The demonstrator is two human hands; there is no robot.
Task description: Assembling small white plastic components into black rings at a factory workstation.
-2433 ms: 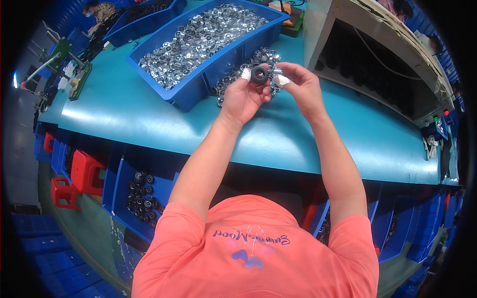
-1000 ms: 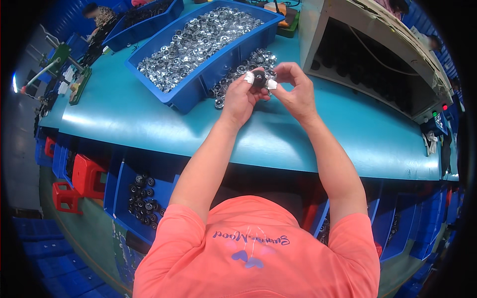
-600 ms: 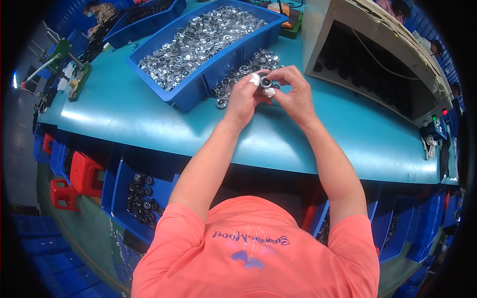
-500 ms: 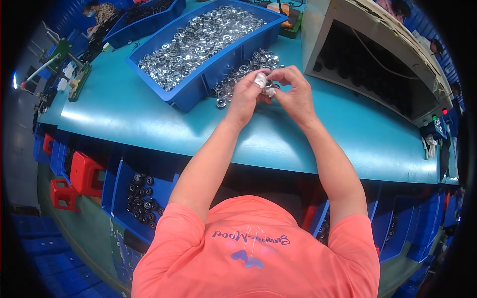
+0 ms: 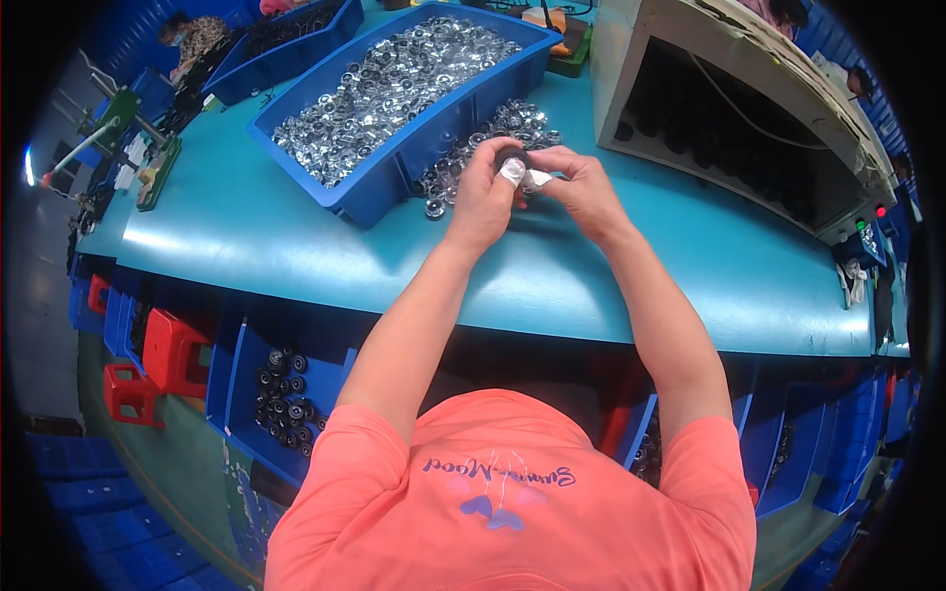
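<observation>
Grip of my left hand (image 5: pixel 483 205) clasps a round black ring (image 5: pixel 510 155) above the glossy teal surface (image 5: pixel 286 251); my right hand (image 5: pixel 585 191) adjoins it, hold unclear. Fitting seems underway; next likely needs even pressure.

Blue walling (image 5: pixel 116 37) rises beyond the turquoise surface (image 5: pixel 296 266); red stools (image 5: pixel 169 345) stand on green floor (image 5: pixel 179 424) below its left end; a white light (image 5: pixel 30 165) glows to its left.

We seem to be in a factory workshop: a bin (image 5: pixel 379 185) heaped with small parts (image 5: pixel 394 89), a long desk (image 5: pixel 246 222), a lever machine (image 5: pixel 120 106), a co-worker (image 5: pixel 205 35).
</observation>
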